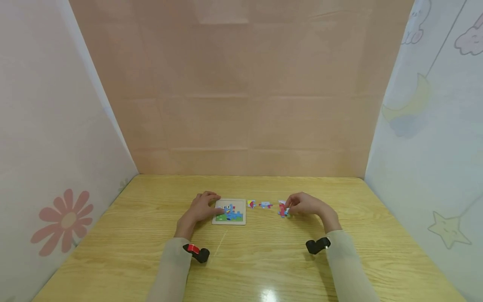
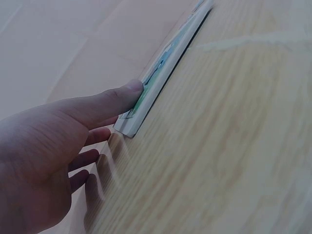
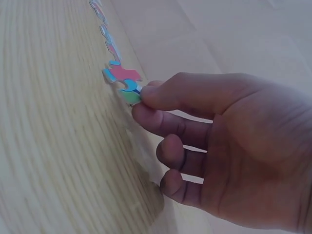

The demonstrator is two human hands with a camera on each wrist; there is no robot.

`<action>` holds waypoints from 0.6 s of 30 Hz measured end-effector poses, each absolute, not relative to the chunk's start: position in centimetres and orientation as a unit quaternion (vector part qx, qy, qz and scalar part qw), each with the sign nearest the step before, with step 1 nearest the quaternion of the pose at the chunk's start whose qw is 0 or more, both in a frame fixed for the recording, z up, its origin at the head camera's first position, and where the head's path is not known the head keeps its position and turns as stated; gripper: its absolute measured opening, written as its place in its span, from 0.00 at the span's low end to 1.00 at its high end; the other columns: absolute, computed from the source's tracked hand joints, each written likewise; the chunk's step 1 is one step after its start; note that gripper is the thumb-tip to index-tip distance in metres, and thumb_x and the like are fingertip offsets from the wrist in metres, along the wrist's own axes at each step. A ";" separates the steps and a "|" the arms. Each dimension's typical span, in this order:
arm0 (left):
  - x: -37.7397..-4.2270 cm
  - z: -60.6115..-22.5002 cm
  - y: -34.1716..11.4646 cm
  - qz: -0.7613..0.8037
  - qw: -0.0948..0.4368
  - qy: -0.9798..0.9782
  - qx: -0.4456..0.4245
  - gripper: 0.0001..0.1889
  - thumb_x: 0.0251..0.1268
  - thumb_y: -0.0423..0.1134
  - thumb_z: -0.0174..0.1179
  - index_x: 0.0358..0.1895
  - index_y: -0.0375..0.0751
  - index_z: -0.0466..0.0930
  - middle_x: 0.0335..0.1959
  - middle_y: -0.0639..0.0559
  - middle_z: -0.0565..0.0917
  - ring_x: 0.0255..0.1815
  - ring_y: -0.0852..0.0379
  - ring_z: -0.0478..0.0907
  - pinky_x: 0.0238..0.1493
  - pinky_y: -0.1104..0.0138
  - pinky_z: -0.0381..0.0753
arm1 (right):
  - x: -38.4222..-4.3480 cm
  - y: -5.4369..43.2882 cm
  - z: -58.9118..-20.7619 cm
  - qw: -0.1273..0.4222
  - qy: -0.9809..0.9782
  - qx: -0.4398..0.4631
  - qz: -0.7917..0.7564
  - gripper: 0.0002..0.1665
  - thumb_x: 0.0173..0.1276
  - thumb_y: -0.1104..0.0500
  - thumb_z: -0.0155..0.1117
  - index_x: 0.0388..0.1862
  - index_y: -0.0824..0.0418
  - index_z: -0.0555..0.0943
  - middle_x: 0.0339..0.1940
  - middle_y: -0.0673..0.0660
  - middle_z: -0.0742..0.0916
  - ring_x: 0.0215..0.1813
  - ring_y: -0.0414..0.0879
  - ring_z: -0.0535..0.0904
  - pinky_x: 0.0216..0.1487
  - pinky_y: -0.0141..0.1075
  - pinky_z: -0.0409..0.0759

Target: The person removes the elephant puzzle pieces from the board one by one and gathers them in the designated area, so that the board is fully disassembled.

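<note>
Yellow wood-grain table (image 1: pixel 260 256) before a creased tan backdrop (image 1: pixel 245 84).
Left to right: pale square-framed puzzle tray (image 1: pixel 244 214), partly filled; small yellow-and-red jigsaw piece (image 1: pixel 250 204), white-and-red jigsaw piece (image 1: pixel 266 204), red-and-blue jigsaw piece (image 1: pixel 281 209). Left hand (image 1: pixel 201 208): thumb on tray's left side, fingers spread. Right hand (image 1: pixel 305 204): thumb and forefinger pinch a green-and-blue jigsaw piece (image 3: pixel 130 96), partly hidden; whether it touches the red-and-blue one cannot be told.
</note>
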State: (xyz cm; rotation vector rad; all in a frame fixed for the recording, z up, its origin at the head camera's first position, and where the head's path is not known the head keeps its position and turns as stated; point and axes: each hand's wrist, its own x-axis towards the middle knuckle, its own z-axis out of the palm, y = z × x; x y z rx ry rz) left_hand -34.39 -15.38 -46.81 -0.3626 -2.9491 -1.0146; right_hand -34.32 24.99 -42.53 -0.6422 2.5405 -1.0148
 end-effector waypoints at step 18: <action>-34.2 -46.6 -15.3 -0.320 0.000 -0.941 -0.114 0.33 0.54 0.56 0.72 0.64 0.48 0.79 0.70 0.48 0.71 0.70 0.44 0.62 0.70 0.44 0.63 | -33.8 24.4 -41.2 0.147 0.891 -0.251 -0.349 0.12 0.71 0.61 0.60 0.49 0.67 0.80 0.35 0.60 0.83 0.30 0.46 0.72 0.32 0.39 0.74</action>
